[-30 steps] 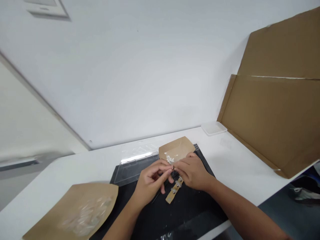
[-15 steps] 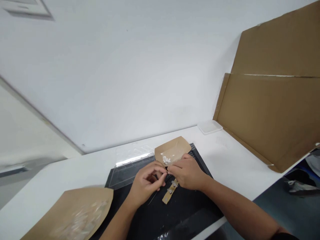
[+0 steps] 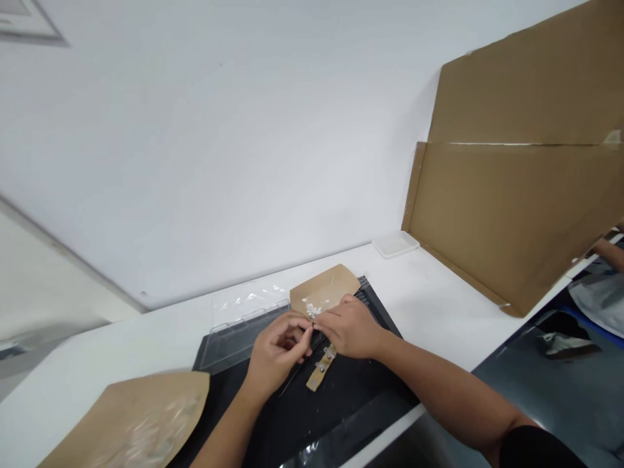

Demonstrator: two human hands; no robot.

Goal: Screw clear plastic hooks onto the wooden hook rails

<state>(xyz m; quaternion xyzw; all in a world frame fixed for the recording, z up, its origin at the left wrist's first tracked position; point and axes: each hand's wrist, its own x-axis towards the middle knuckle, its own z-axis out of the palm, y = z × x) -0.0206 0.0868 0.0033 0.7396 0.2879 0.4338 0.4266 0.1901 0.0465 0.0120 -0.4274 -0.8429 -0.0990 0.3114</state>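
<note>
My left hand (image 3: 280, 348) and my right hand (image 3: 351, 330) meet over a black mat (image 3: 341, 403), fingertips nearly touching. Both pinch at a tiny dark piece between them, too small to name. A thin dark strand hangs below my left fingers. Just under my right hand lies a narrow yellowish strip (image 3: 316, 377) with small clear and metal parts on it. Beyond the fingers stands a brown paper tray (image 3: 336, 279) holding small white pieces (image 3: 313, 308).
At the lower left is a larger brown paper tray (image 3: 117, 396) with clear plastic packets. A clear lidded case (image 3: 238, 338) lies on the mat's back left. A white plastic container (image 3: 394, 244) sits by the wall, beside a cardboard panel (image 3: 487, 214). Another person's arm (image 3: 609, 252) shows far right.
The view has turned slightly to the right, so everything sits further left. Both hands keep their pinch at the same spot over the mat. Another person's arm has come into view.
</note>
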